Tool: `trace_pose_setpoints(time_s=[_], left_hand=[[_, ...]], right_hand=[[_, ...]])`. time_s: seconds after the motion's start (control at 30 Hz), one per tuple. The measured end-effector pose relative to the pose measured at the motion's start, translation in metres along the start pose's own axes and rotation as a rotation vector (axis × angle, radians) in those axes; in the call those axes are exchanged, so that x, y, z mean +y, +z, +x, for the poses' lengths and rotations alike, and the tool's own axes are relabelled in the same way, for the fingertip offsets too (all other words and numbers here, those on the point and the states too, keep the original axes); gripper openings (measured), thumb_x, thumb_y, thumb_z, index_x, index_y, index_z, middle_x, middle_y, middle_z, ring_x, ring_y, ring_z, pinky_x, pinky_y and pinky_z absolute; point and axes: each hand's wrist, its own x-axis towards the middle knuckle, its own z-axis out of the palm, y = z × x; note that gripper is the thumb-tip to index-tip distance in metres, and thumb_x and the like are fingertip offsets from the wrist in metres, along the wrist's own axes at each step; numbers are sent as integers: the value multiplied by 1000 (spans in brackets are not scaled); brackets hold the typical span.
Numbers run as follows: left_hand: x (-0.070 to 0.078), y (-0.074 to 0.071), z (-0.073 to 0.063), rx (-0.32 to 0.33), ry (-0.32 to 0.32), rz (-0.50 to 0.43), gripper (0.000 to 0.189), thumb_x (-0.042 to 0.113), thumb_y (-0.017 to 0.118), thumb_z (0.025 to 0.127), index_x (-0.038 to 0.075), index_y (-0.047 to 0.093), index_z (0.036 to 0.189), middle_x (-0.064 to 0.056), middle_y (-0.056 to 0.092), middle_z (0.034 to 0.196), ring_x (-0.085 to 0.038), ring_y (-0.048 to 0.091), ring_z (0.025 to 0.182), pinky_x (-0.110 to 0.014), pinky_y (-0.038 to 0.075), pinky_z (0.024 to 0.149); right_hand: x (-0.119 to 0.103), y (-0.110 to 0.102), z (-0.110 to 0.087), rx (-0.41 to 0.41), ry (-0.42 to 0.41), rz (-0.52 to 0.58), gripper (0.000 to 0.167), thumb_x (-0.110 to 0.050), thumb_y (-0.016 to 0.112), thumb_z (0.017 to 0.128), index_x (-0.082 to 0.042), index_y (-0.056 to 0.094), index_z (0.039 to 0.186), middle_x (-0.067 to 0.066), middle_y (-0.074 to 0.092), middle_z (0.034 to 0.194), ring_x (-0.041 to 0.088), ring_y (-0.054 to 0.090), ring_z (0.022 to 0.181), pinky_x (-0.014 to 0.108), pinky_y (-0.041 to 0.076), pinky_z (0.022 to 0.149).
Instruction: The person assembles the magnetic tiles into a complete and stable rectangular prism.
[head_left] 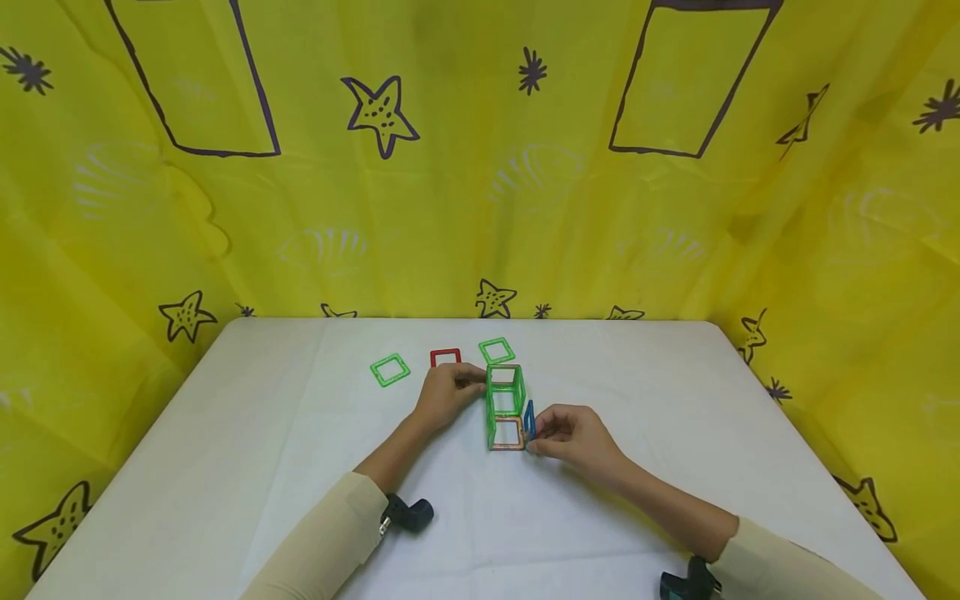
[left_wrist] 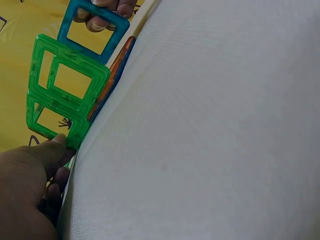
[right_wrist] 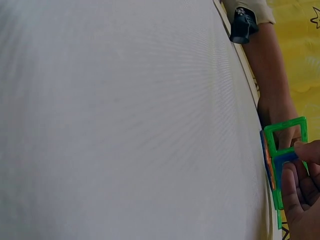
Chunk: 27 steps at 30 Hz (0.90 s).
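Note:
Open-centred magnetic tiles form a green structure (head_left: 491, 408) on the table, with an orange tile (head_left: 507, 447) flat at its near end. My left hand (head_left: 446, 396) holds the structure's left side near the far end; in the left wrist view its thumb presses the lower corner of a green tile (left_wrist: 75, 132). On the right, my right hand (head_left: 577, 435) pinches a blue square tile (head_left: 530, 419) upright beside the orange one. In the left wrist view this blue tile (left_wrist: 82, 51) stands beyond the green tiles. Fingers partly cover it in the right wrist view.
Loose on the white table (head_left: 637, 375) lie a green tile (head_left: 384, 359) at the left, a red tile (head_left: 446, 351) partly behind my left hand, and another green tile (head_left: 484, 353) behind the structure. A yellow patterned curtain (head_left: 450, 217) hangs around the table.

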Motion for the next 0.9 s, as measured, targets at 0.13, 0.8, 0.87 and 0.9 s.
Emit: trace_pose_setpoints(time_s=[0.13,0.8,0.87,0.9], left_hand=[[1,-1,-1,-6,0,1,16,5,81,92,3,81,108,-4,79,101,-16,71,89,-33,56,81],[-1,-1,-2,-18,21,-1,16,5,82,91,3,82,107,-4,79,103,-16,71,89,-32,56,80],[-1,-1,-2,-20,26,-1,16,5,82,91,3,82,107,-4,79,103,-15,71,89,-32,56,80],[-1,-1,-2,-20,31,-2,16,5,81,91,3,82,107,-4,79,103,-15,71,89,-32,56,80]], right_hand=[[1,1,2,-8,2,20,16,4,81,87,7,69,97,12,71,92,18,68,81,23,57,72],[4,4,3,-1,35,33,18,3,82,87,8,69,99,12,72,92,19,68,82,23,57,72],[4,5,3,-1,34,33,18,2,82,87,8,69,98,12,72,93,19,69,82,23,57,72],[4,5,3,-2,33,36,18,3,82,87,8,69,98,12,72,93,19,69,82,23,57,73]])
